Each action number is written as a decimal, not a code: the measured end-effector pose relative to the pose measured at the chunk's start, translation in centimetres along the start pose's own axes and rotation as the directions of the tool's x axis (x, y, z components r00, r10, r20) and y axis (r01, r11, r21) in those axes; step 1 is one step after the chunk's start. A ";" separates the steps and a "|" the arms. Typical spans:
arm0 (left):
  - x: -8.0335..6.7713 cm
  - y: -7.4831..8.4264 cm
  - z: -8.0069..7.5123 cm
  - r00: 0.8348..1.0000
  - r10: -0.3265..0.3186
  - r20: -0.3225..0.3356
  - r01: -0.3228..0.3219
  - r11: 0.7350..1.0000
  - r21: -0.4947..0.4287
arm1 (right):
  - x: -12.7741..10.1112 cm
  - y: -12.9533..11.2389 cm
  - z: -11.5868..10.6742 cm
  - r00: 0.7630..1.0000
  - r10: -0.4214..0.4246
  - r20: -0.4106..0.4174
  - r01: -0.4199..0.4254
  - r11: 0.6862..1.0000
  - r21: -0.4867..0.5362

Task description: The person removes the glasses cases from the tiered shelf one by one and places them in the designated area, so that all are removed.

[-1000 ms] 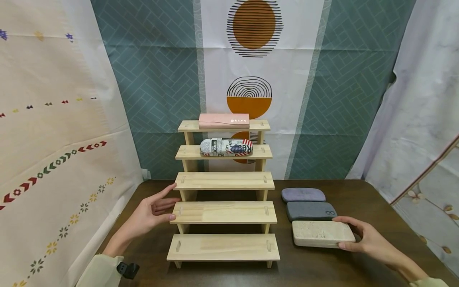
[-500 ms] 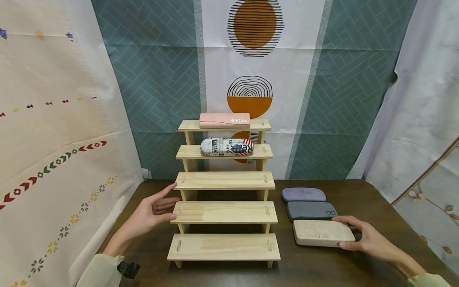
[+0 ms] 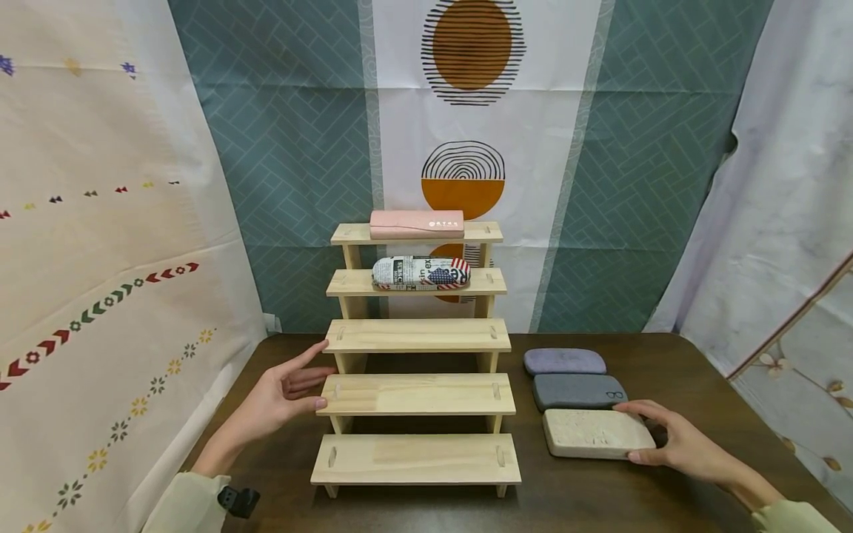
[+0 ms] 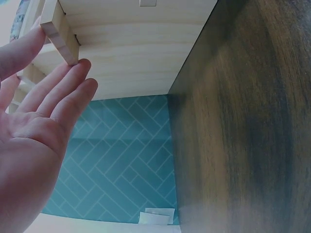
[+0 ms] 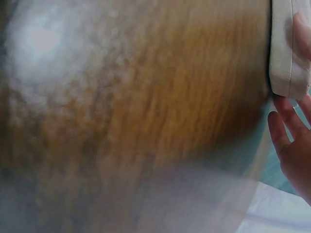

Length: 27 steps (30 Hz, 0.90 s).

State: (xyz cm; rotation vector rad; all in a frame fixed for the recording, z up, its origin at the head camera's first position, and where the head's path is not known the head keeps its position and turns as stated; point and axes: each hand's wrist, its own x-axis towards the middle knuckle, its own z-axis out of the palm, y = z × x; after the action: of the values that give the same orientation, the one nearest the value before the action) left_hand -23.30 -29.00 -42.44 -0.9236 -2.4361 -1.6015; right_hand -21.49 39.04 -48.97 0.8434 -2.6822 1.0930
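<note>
The cream glasses case lies nearest me on the table, right of the wooden step rack; my right hand curls around its end to lift it, while my left hand, fingers straight, steadies the rack's edge.

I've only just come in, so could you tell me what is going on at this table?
A person sits at a dark wooden table with a five-step wooden stand. The right hand grips the end of a beige glasses case, which lies on the table in front of a dark grey case and a purple case. The left hand rests open against the stand's left side. A pink case and a newspaper-print case sit on the top two steps.
</note>
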 end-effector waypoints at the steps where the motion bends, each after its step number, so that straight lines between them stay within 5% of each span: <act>1: 0.0 0.0 0.0 1.000 -0.001 0.000 0.001 1.000 -0.001 | 0.0 0.0 0.0 1.000 -0.001 0.000 0.001 1.000 -0.006; 27: 0.0 0.0 0.1 1.000 -0.017 -0.011 0.017 1.000 0.004 | -0.3 0.9 -0.7 0.999 0.009 -0.042 -0.009 1.000 0.005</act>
State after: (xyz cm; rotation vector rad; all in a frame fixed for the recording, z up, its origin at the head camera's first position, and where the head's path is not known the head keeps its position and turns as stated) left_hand -23.30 -28.88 -42.46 -0.8938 -2.4455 -1.6018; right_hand -21.77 40.16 -49.08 0.8010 -2.6526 1.1076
